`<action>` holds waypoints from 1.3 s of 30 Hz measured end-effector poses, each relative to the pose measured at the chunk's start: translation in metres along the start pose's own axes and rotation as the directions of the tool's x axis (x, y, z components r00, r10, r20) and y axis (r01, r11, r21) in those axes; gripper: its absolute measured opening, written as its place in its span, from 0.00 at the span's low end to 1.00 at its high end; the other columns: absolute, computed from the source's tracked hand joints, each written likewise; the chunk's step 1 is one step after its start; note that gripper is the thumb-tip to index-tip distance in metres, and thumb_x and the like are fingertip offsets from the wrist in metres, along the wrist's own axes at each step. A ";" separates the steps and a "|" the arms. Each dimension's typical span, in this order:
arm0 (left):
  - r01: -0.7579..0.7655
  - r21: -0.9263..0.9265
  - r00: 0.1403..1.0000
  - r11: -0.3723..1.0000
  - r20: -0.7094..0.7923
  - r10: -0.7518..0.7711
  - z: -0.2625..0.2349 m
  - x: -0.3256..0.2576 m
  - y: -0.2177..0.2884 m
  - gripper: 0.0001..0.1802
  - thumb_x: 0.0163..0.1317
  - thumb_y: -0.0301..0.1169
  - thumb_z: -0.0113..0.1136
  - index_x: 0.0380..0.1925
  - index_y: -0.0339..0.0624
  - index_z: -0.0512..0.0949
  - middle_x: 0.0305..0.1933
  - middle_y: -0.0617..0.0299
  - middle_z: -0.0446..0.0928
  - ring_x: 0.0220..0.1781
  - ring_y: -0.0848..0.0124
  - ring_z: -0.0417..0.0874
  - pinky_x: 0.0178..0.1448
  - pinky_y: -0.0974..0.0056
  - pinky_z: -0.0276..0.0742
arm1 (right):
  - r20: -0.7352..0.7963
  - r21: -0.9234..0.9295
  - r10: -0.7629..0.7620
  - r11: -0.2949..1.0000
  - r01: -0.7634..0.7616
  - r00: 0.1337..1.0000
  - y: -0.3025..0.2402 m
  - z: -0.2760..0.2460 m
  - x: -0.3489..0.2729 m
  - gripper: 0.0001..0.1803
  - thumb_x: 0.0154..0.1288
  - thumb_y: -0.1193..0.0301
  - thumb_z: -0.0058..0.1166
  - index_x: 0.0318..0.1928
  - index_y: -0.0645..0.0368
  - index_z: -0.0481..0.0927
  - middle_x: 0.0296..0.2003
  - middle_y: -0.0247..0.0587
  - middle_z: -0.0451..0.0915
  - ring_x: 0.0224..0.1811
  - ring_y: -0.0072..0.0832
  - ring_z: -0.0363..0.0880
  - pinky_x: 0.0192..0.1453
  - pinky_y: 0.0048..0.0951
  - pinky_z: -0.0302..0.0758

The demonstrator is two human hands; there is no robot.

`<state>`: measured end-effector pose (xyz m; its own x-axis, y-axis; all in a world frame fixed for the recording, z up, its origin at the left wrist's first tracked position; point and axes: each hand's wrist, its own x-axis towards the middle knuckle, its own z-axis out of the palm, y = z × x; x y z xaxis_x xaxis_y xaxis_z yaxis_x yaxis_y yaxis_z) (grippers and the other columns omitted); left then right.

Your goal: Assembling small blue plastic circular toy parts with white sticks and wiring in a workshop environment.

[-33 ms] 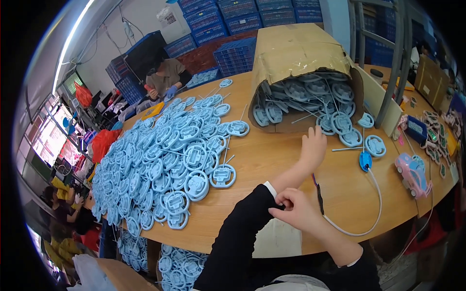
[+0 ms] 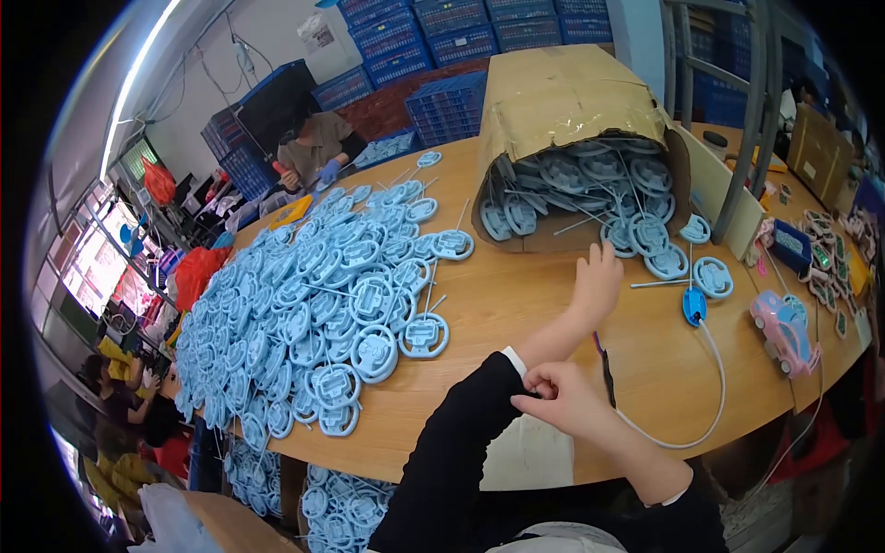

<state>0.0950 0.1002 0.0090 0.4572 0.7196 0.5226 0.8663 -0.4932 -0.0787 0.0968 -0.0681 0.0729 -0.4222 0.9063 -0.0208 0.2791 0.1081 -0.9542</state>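
My left hand hovers over the table, fingers stretched toward the cardboard box and nothing in them. My right hand pinches the cuff of the black sleeve at my left wrist, thumb and forefinger together. Beyond my left hand, the cardboard box lies on its side, its mouth facing me, full of light-blue toy steering wheels. Some wheels spill out at its right corner. Left of my arms spreads a large heap of the same toy steering wheels, several with thin stalks.
A small blue device with a white cable lies right of my hands. Farther right stands a pink toy car. Metal posts rise behind it. Another person sits at the far left. Blue crates are stacked behind.
My left hand's fingertips have shifted very slightly to the right and nearer. My right hand keeps its pinch on the sleeve cuff.
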 end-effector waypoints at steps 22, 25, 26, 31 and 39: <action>-0.208 0.506 0.966 0.837 -0.030 0.258 0.006 -0.013 -0.004 0.15 0.49 0.34 0.47 0.33 0.38 0.76 0.42 0.49 0.69 0.48 0.56 0.67 0.40 0.58 0.66 | -0.115 0.543 -0.084 0.829 0.133 0.990 -0.008 0.003 0.007 0.06 0.59 0.76 0.46 0.26 0.60 0.67 0.20 0.31 0.70 0.24 0.15 0.67 0.31 0.15 0.63; -0.342 0.557 0.923 0.757 0.045 0.383 0.012 -0.023 0.016 0.15 0.49 0.33 0.46 0.33 0.37 0.76 0.39 0.49 0.71 0.46 0.55 0.68 0.41 0.57 0.66 | -0.142 0.526 -0.050 0.842 0.118 0.989 -0.009 -0.005 0.018 0.06 0.57 0.77 0.47 0.25 0.60 0.66 0.19 0.32 0.71 0.24 0.16 0.68 0.29 0.15 0.63; -0.378 0.562 0.901 0.736 0.039 0.432 0.015 -0.025 0.020 0.15 0.49 0.34 0.46 0.32 0.37 0.77 0.38 0.49 0.72 0.45 0.55 0.69 0.41 0.57 0.66 | -0.157 0.473 -0.021 0.876 0.094 0.987 -0.008 -0.005 0.022 0.06 0.57 0.77 0.47 0.25 0.60 0.66 0.19 0.32 0.71 0.24 0.16 0.69 0.29 0.15 0.63; -0.395 0.400 0.889 0.827 -0.063 0.454 0.026 -0.032 0.032 0.10 0.46 0.33 0.48 0.25 0.41 0.76 0.31 0.55 0.71 0.39 0.61 0.69 0.39 0.59 0.66 | -0.058 0.177 0.062 0.983 -0.051 0.996 0.003 -0.008 0.035 0.08 0.51 0.76 0.52 0.24 0.62 0.66 0.19 0.36 0.70 0.26 0.25 0.71 0.30 0.23 0.65; -0.049 0.054 0.996 0.997 0.072 0.045 0.004 -0.011 0.007 0.06 0.46 0.32 0.51 0.23 0.43 0.74 0.29 0.58 0.72 0.33 0.65 0.74 0.33 0.62 0.69 | -0.362 -0.362 -0.380 0.899 0.247 0.851 -0.004 -0.013 -0.003 0.05 0.47 0.75 0.52 0.24 0.63 0.70 0.28 0.46 0.68 0.36 0.41 0.67 0.36 0.35 0.64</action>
<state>0.0971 0.0911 -0.0008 0.5089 0.7303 0.4558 0.8526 -0.5006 -0.1499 0.1084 -0.0663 0.0803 -0.1532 0.8784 0.4527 0.4587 0.4689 -0.7548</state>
